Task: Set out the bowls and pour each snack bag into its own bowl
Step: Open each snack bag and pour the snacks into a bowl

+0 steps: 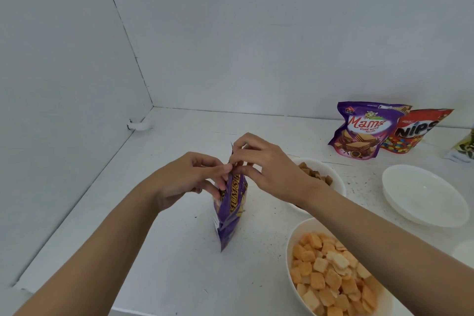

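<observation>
Left hand (189,177): is pinching the top edge of the purple snack bag (230,215) between thumb and fingertips, with the fingers curling in around it.
Right hand (266,169): is gripping the same top edge just beside the left hand, with its fingers bending over the seal. The two sets of fingertips are touching.
Purple snack bag: is standing upright near the middle of the counter (179,264), with its lower corner pointing down at the surface. Whether the top is open cannot be told.
Bowl of orange snacks (291,244): is sitting at the counter's near right edge, under the right forearm, filled with orange and pale squares.
Bowl of brown snacks (336,177): is sitting behind the right wrist, partly hidden by it.
Empty white bowl (423,197): is lying toward the right edge.
Mama wafer bag (364,131): is standing at the back edge on the right, overlapping the red Nips bag (415,133) beside it.
Corner: the back left corner is showing a small white lump.
</observation>
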The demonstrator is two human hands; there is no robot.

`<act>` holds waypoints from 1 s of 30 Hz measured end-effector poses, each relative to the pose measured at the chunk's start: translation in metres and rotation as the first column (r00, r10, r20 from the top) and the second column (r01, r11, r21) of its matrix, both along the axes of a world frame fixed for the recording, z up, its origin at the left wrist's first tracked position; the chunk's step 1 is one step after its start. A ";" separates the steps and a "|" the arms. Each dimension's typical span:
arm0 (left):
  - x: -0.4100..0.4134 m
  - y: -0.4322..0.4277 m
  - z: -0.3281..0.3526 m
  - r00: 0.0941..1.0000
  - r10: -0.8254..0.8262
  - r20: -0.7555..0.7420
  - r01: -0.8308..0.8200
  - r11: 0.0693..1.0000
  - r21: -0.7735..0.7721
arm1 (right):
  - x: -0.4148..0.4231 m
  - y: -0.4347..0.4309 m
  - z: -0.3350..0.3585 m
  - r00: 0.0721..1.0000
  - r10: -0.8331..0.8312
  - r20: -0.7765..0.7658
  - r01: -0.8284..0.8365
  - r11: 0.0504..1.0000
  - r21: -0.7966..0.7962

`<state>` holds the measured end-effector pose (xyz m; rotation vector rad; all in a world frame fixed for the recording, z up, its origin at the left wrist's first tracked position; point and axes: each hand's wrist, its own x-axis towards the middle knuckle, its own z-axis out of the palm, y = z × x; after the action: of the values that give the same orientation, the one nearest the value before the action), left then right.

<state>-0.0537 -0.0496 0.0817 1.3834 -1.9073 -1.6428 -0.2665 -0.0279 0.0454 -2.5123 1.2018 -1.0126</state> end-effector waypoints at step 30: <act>0.020 0.002 -0.025 0.983 -0.184 0.025 0.129 0.580 -0.804 | 0.001 0.011 0.000 0.997 0.031 0.069 -0.032 0.999 0.004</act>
<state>-0.0336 -0.0474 0.0566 0.7639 -2.3244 -0.6202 -0.2655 -0.0171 0.0456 -2.4624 1.1406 -1.0777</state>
